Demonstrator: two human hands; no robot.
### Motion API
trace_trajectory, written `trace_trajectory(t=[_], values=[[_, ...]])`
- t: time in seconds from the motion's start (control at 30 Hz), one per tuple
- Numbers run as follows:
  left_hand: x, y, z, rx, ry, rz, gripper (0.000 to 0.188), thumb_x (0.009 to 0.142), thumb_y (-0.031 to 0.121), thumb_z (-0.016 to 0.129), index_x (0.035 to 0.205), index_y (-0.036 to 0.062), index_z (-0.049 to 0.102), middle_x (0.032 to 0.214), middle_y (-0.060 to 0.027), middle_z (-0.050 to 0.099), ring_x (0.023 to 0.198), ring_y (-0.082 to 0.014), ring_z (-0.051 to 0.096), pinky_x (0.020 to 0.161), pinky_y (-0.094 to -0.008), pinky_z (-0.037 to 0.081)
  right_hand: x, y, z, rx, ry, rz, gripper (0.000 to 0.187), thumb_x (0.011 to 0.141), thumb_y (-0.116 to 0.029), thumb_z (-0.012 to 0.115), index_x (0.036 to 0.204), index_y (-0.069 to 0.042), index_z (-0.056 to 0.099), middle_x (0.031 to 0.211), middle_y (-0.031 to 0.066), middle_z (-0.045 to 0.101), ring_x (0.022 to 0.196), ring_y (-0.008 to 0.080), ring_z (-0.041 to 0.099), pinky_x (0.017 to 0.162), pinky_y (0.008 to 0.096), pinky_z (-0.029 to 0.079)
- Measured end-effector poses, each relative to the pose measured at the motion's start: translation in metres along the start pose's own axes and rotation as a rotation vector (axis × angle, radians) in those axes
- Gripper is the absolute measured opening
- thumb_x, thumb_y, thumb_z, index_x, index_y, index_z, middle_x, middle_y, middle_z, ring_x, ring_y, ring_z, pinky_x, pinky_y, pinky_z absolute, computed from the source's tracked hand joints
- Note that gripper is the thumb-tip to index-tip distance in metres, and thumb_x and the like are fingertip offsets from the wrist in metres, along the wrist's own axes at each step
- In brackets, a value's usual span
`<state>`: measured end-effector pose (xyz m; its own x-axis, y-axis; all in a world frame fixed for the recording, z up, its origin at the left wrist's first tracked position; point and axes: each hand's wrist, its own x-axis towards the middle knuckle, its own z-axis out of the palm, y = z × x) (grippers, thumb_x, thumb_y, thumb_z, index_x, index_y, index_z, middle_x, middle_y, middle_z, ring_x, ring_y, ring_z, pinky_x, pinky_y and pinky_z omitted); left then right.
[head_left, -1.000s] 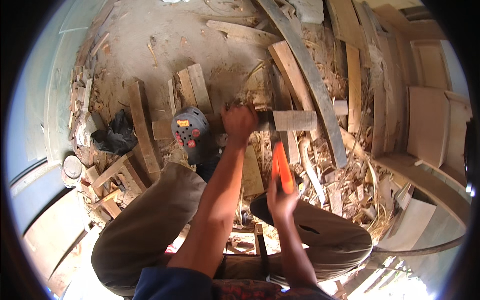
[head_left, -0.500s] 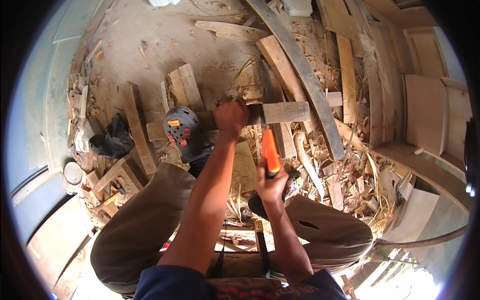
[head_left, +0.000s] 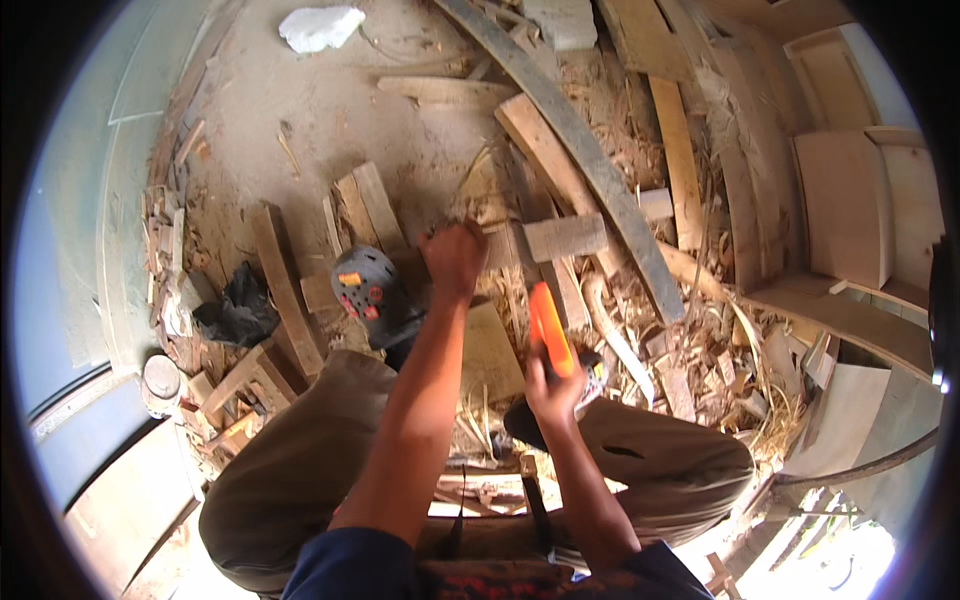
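Observation:
A thick wooden board (head_left: 565,237) lies crosswise in front of me, over other pieces of timber. My left hand (head_left: 455,258) is closed on it near its middle; the undersides of the fingers are hidden. Beside that hand, my left foot in a grey clog (head_left: 370,285) presses on the board's left part. In my right hand (head_left: 553,390) is a tapered bright orange tool (head_left: 550,330), gripped at its near end and pointing away from me. Its kind cannot be made out. The tool's far tip stays a little short of the board.
A long dark curved plank (head_left: 600,170) crosses the right side, over stacked timber. Wood shavings and offcuts (head_left: 690,370) cover the ground there. At left are a black plastic bag (head_left: 240,308) and a round container (head_left: 161,380). A white lump (head_left: 320,28) sits far off.
The whole view has shifted, bringing the white lump more fully into sight. My left hand stays on the board, and my right hand still holds the orange tool, now seen slightly more tilted.

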<state>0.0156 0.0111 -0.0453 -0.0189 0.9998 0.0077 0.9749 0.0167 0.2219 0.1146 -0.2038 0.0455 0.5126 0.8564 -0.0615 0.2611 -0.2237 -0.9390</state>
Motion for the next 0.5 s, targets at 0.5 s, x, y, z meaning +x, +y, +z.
trace_trajectory(t=[0.5], values=[[0.020,-0.051,-0.015,-0.182,-0.562,0.523,0.084,0.072,0.072,0.071,0.115,0.0002,0.066,0.108,-0.0262,0.068,0.103,-0.0379,0.066,0.090,-0.0492,0.050,-0.007,-0.106,-0.114,0.359,0.262,0.265,0.022,0.100,-0.014,0.061,0.079,-0.007,0.058,0.057,-0.0049,0.052,0.048,0.0025,0.047,0.044,0.0200,0.036]])
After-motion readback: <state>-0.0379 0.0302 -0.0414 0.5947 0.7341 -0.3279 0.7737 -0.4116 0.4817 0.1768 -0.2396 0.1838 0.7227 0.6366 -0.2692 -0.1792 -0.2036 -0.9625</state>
